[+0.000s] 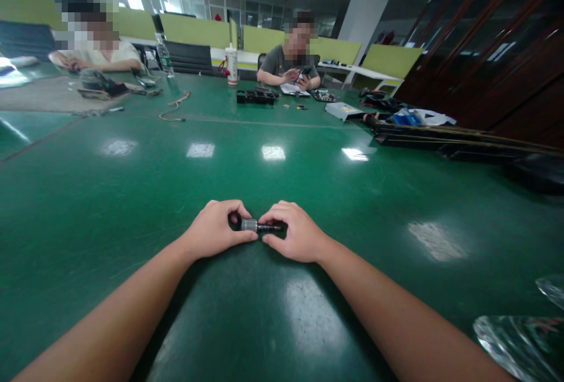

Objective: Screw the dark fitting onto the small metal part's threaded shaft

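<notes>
A short tool-like piece [249,225] lies level between my hands, just over or on the green tabletop [273,188]. It has a grey cylindrical body and a thin dark shaft with a brownish tip pointing right; its exact kind is unclear. My left hand [215,228] pinches the grey body between thumb and fingers, hiding its left end. Around the thin shaft, the thumb and forefinger of my right hand [296,231] close near where it meets the body. Both hands sit low, close together.
Across the table sit two people, one holding a phone [305,72]. Nearby stand a water bottle [164,57] and a white cup [231,66]. A cable [173,107], black device [257,97] and grey box [344,111] lie farther off. Clear plastic [520,344] is at lower right.
</notes>
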`<move>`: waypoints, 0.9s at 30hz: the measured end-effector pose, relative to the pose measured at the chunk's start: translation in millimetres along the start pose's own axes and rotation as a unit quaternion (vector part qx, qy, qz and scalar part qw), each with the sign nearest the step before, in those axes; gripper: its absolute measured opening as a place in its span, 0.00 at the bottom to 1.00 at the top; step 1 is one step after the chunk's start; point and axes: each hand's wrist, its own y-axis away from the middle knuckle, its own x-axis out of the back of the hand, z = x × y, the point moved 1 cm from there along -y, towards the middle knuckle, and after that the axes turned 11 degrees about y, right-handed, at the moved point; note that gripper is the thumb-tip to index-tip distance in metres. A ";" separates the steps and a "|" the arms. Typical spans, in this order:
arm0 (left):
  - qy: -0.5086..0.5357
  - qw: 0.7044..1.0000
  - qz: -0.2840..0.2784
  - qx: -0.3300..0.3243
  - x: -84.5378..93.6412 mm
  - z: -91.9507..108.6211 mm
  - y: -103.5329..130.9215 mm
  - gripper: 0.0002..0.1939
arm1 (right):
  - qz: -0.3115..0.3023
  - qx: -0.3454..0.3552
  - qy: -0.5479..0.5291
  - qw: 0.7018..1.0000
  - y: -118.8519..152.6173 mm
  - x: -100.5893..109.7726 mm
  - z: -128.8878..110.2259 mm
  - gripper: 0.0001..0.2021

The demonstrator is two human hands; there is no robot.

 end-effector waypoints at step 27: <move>-0.004 1.000 -0.008 -0.007 2.1 2.0 1.8 0.15 | 0.010 -0.152 0.007 0.988 16.9 -7.3 -24.7 0.10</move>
